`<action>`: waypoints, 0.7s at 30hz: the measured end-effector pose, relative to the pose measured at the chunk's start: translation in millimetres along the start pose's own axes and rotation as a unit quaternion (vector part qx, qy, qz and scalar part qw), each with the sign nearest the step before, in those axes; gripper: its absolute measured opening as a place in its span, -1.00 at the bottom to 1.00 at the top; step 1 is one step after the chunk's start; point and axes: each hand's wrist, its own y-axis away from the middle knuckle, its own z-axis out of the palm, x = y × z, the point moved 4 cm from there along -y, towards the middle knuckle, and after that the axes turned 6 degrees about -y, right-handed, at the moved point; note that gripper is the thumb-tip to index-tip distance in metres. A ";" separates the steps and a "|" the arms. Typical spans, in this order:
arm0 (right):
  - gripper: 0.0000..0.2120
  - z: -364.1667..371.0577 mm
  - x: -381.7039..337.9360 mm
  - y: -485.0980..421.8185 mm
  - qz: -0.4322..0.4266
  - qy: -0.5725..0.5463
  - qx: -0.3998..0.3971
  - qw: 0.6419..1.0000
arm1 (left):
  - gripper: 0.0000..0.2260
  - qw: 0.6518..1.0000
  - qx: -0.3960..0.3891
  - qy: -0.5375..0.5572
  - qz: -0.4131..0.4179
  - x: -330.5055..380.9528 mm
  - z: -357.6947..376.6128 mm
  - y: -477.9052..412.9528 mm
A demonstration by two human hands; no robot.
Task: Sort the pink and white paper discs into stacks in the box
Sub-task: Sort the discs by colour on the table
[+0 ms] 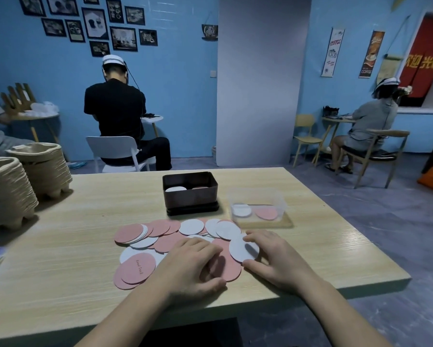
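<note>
Discs in a loose pile [165, 227], pink and white mixed and overlapping, near the front edge of the wooden table [73, 234], directly under both hands.

Right hand [278, 261]: forefinger [254, 237] on the far rim of a white disc [243, 249], thumb [255, 265] on its near rim, so the disc sits pinched between them. Other fingers lie close together behind the forefinger. Disc is tilted a little and overlaps the pink one to its left.

Left hand [190, 266]: fingers [205, 249] curled together over the left part of a pink disc [225, 266], thumb [210, 284] tucked against its near edge. Cannot tell whether this disc is off the table.

Look of the discs: thin, flat, round, matte; all about one size. One pink disc [135, 267] at the near left of the pile bears small printed lettering, too small to read.

Dark box [190, 196] beyond the pile, open-topped, resting on its lid: white stack at left inside, pink at right, both only partly seen over the wall. Clear tub [258, 196] to its right on a wooden base: one white stack left, one pink right.

Stacked pulp trays [10, 189] at the table's far left.
</note>
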 end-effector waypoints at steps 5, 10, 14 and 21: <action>-0.51 -0.9 5.2 3.3 0.012 -0.003 0.012 1.000 | -0.70 1.000 0.011 0.018 -0.014 5.2 0.9 -6.6; -0.54 -3.0 5.0 2.0 0.015 -0.005 0.023 1.000 | -0.54 0.998 0.042 0.042 -0.013 -13.0 -2.8 0.1; -0.54 2.4 -1.4 -2.7 0.003 -0.006 0.011 1.000 | -0.53 0.996 0.079 0.028 -0.005 -32.9 -6.7 1.7; -0.47 31.0 -36.7 -28.7 -0.064 -0.048 -0.021 0.997 | -0.60 0.992 0.097 0.074 0.014 -35.3 5.4 0.6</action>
